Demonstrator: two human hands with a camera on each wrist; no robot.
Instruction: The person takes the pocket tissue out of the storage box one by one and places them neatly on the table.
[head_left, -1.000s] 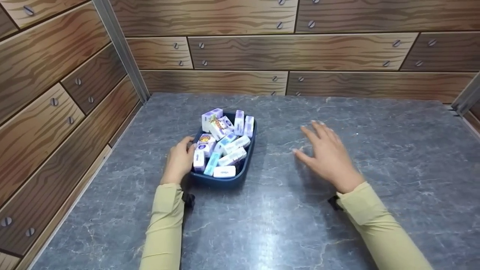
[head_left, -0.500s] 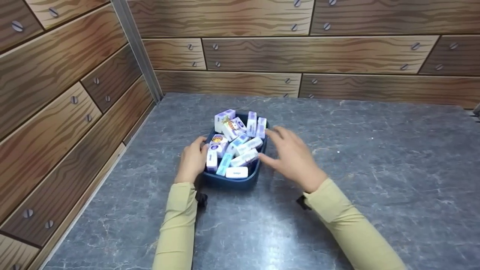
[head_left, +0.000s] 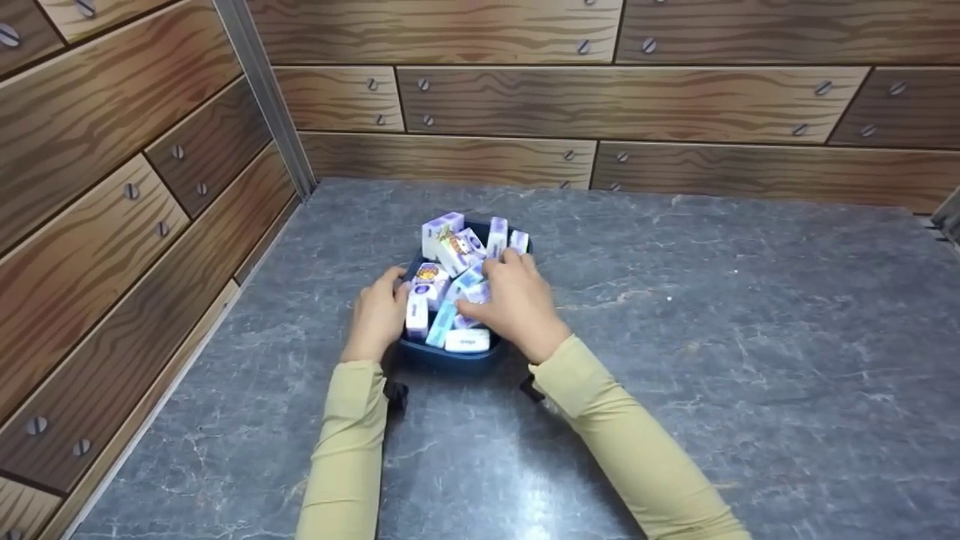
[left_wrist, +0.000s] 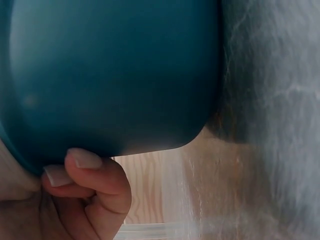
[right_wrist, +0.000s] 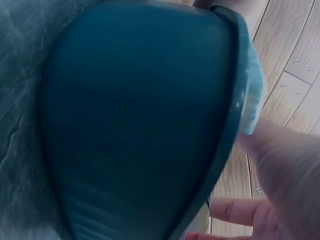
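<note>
A dark blue plastic tub, heaped with several small white, purple and light blue boxes, stands on the table. My left hand holds the tub's left side; in the left wrist view, curled fingers rest against the tub wall. Over the tub's right side, my right hand reaches among the boxes, thumb and fingers apart around a white-and-purple box. The hand hides part of that box, so a firm grip is not visible. A light blue box shows past the tub's rim in the right wrist view.
The tub stands on a grey marbled tabletop. Wood-patterned panels rise at the back and at the left, with a metal strip at their corner.
My right hand has moved left from over the tabletop to the boxes in the tub. My left hand stays at the tub's left side. The head view has shifted slightly.
</note>
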